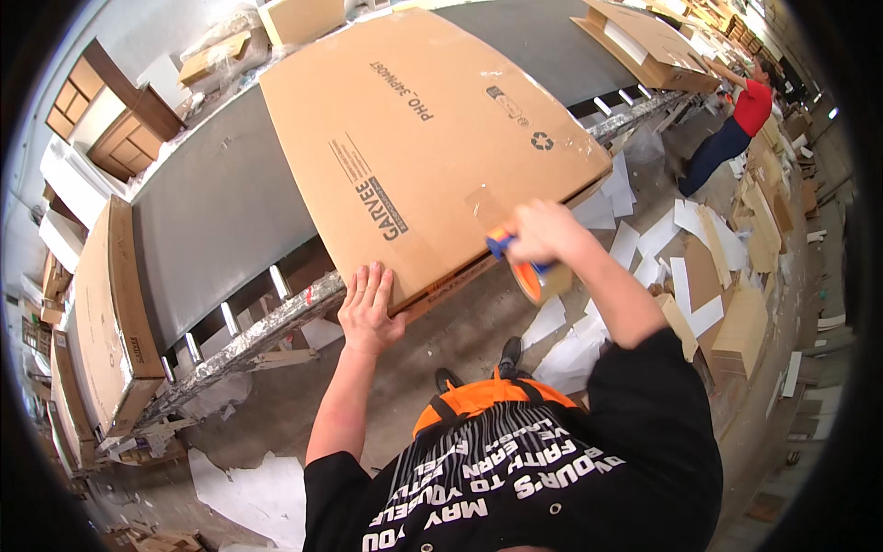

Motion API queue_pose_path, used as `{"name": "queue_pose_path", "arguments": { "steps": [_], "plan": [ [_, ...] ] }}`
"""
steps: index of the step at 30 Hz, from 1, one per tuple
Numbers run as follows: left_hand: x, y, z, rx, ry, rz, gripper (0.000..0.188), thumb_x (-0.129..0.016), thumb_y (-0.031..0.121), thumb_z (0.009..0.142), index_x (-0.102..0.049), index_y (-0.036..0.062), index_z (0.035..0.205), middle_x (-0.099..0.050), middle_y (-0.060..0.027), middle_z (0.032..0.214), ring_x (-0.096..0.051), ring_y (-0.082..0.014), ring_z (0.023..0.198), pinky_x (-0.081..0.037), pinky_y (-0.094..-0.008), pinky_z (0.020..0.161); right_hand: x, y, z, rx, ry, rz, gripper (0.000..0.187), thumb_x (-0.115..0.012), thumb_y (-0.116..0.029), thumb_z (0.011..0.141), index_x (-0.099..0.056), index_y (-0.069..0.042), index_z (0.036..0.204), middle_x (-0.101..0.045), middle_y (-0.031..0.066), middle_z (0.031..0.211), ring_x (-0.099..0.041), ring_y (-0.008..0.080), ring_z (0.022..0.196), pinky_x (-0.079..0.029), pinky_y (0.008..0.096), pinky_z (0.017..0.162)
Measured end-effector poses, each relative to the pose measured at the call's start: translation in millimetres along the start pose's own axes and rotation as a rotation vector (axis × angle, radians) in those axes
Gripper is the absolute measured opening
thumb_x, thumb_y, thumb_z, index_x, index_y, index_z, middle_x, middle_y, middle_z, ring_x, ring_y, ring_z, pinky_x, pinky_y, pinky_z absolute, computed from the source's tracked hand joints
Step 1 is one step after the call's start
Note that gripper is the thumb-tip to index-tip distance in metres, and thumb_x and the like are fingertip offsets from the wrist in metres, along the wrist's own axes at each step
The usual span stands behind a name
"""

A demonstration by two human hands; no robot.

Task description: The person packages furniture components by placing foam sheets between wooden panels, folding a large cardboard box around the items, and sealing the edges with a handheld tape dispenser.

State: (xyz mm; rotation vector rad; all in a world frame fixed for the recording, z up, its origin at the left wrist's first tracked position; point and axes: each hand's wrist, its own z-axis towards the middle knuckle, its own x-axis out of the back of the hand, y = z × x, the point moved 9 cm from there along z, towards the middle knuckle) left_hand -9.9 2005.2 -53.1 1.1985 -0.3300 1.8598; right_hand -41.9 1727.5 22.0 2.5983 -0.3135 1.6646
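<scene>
**Big flat box, one hand flat on it, one hand on a tape tool**

A big flat cardboard box (414, 138) lies on a long grey conveyor belt (221, 212). Its near edge sticks out past the metal side of the belt, toward the person. The box has dark print and a small arrow sign on top.

The left hand (370, 308) lies open and flat on the near corner of the box, fingers spread, gripping nothing. The right hand (543, 232) is closed tight around a tape tool (520, 262) with a blue and orange body. The tool sits at the near edge of the box. The hand covers most of it, so you cannot see well where the tape touches. A shiny strip of clear tape (487, 207) shows faintly on the box just beside the hand.

Another flat box (106, 313) lies further left on the belt, bent by the round picture edge. One more box (644, 41) sits at the far right end, partly cut off. White paper scraps (644, 248) and cardboard pieces (745, 322) cover the floor on the right. A torn white sheet (258, 492) lies on the floor at the lower left.

Far off at the upper right, another person in a red top (750, 106) stands by the belt. They are small and hard to make out. Brown wooden cabinets (120, 120) stand at the upper left. The corners of the picture are black.
</scene>
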Motion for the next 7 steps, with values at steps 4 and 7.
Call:
{"name": "queue_pose_path", "arguments": {
  "steps": [4,7],
  "plan": [
    [3,4,3,-0.015,-0.010,-0.024,0.083,-0.085,0.025,0.054,-0.061,0.0078,0.131,-0.058,-0.0169,0.140,-0.054,-0.0369,0.131,-0.040,-0.0472,0.114,-69,0,-38,-0.137,0.065,-0.025,0.034,-0.066,-0.028,0.065,-0.077,-0.007,0.089,-0.073,0.0200,0.092,-0.073,0.0304,0.093,-0.058,0.0421,0.081],
    [0,7,15,-0.050,0.001,-0.017,0.085,-0.085,0.025,0.054,-0.060,0.0081,0.133,-0.058,-0.0172,0.140,-0.054,-0.0370,0.131,-0.040,-0.0475,0.115,-92,-38,-1,-0.072,-0.118,-0.169,0.035,-0.068,-0.030,0.072,-0.078,-0.015,0.102,-0.075,0.0097,0.105,-0.071,0.0311,0.103,-0.052,0.0436,0.097]
  ]
}}
